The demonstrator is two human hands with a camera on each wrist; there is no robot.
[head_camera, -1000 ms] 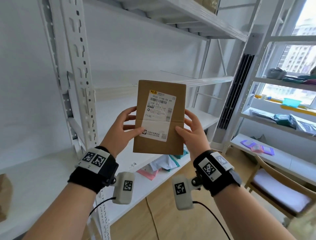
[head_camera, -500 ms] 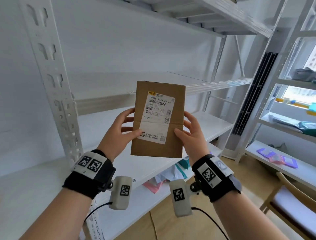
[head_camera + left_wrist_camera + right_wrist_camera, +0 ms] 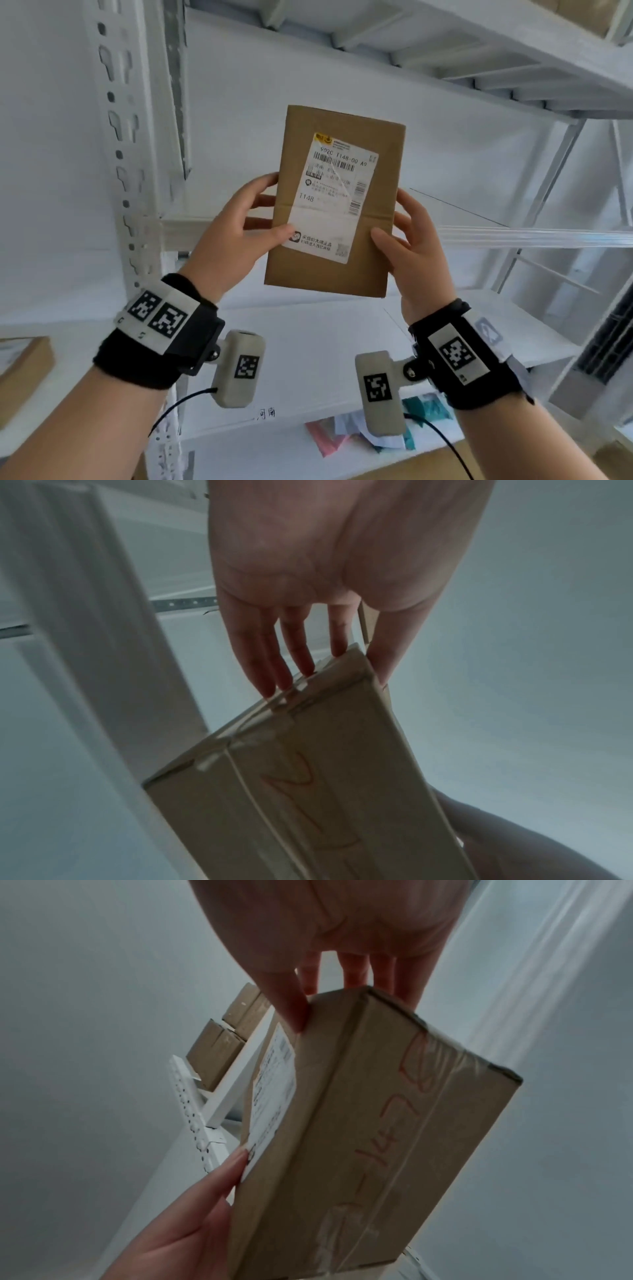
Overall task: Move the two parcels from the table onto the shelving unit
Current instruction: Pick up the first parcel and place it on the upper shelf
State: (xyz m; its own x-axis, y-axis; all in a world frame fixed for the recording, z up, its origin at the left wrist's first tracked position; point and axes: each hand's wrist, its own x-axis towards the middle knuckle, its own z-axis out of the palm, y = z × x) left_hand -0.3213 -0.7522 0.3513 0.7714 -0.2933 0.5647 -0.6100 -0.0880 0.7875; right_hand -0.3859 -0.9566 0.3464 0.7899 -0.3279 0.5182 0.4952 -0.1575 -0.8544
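Up it goes: against the view a second ago, the cardboard parcel (image 3: 335,202) now sits higher and closer to the white shelving unit (image 3: 137,144), and the window and chair at 3 o'clock have slipped out of the head view. My read is that the carry is nearly done and the set-down comes next.

The left hand (image 3: 236,236) grips the parcel's left edge, thumb pressed on the front by the shipping label (image 3: 334,198) and fingers wrapped behind. The right hand (image 3: 416,250) clamps the right edge the same way. The parcel is upright, label facing the person, held in the air in front of the middle shelf's front rail (image 3: 534,236) and touching no shelf. The right wrist view shows red handwriting under clear tape on its narrow side.

A second cardboard parcel (image 3: 20,373) lies at 8 o'clock on a white surface; whether that is the table or a shelf I cannot tell.

The shelves are white boards on a perforated steel upright. The middle shelf behind the parcel looks bare where visible. At 5 o'clock, on a lower shelf, lie soft mailers (image 3: 363,431) in pink, white and teal. At 1 o'clock, brown cartons (image 3: 219,1056) sit on the top shelf. White wall behind.
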